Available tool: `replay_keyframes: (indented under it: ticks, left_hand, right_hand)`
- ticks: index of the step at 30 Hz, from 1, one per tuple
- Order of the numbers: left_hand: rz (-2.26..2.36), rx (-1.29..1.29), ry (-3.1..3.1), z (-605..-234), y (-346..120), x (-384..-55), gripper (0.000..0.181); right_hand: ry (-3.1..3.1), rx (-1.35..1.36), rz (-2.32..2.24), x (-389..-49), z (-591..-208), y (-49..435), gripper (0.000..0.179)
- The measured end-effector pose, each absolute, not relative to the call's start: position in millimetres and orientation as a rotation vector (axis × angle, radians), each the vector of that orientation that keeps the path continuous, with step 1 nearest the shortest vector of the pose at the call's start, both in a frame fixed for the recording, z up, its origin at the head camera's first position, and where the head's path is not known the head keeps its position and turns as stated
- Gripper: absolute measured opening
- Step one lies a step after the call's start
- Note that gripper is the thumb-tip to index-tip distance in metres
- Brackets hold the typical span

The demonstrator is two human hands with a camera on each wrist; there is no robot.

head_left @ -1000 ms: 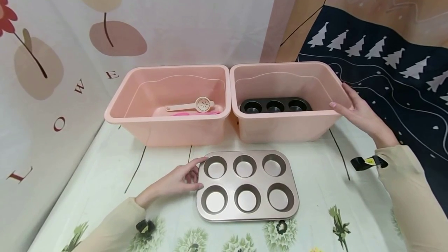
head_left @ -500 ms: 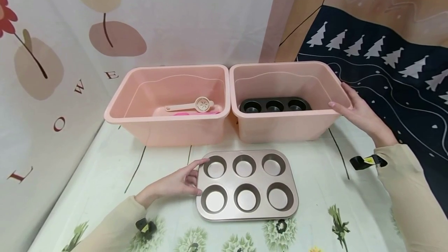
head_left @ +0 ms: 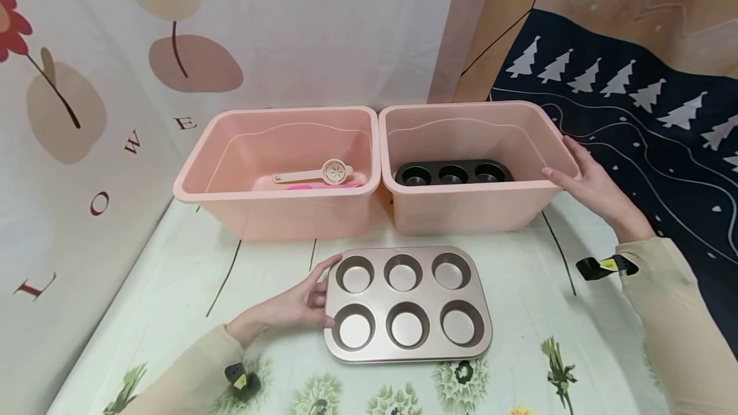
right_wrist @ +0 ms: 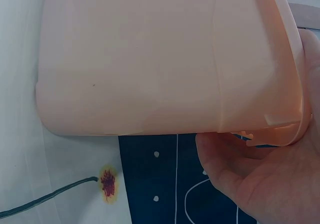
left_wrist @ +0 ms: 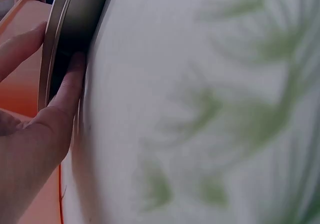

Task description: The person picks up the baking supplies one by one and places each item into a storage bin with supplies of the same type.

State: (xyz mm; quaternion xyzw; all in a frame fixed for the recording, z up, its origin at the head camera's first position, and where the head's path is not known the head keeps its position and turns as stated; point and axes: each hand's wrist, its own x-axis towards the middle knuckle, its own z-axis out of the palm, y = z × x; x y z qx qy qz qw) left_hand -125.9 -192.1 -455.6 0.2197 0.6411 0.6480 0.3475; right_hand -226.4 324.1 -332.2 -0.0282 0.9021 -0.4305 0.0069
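Observation:
A champagne-coloured muffin tin [head_left: 403, 303] with two rows of cups lies on the floral cloth in front of two pink bins. At its left side my left hand [head_left: 294, 303] holds the edge, index finger by the upper corner and thumb lower down. From the left wrist, one digit of the hand [left_wrist: 37, 129] reaches under the tin's rim [left_wrist: 52, 48]. My right hand [head_left: 599, 191] grips the right end of the right bin [head_left: 467, 210], thumb over the rim. In the right wrist view the hand [right_wrist: 265, 179] curls at the bin's rim [right_wrist: 295, 53].
Inside the right bin sits a black muffin tin [head_left: 453, 174]. The left bin [head_left: 277, 216] contains a cream long-handled tool with a round slotted head [head_left: 334, 172] and something bright pink [head_left: 323, 187]. Printed curtains [head_left: 346, 31] hang behind.
My left hand's index finger has shifted slightly along the tin's upper left corner, and its thumb sits a little lower on the edge. The right hand and both bins stay put.

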Motion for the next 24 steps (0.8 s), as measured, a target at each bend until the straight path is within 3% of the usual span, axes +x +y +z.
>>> replay_keyframes:
  ticks: [9, 16, 24]
  left_hand:
    - [1.801, 0.65, 1.6, -460.8, -182.5, -125.9, 0.102]
    - [1.931, 0.503, 1.478, -456.4, -174.2, -129.4, 0.1]
    - [1.913, 0.56, 1.381, -453.2, -168.8, -131.8, 0.102]
  right_hand:
    - [2.81, -0.091, -1.375, -226.6, -332.7, 322.5, 0.089]
    - [2.819, -0.091, -1.379, -225.2, -334.0, 323.0, 0.089]
    - [2.799, -0.085, -1.401, -224.0, -332.8, 323.8, 0.09]
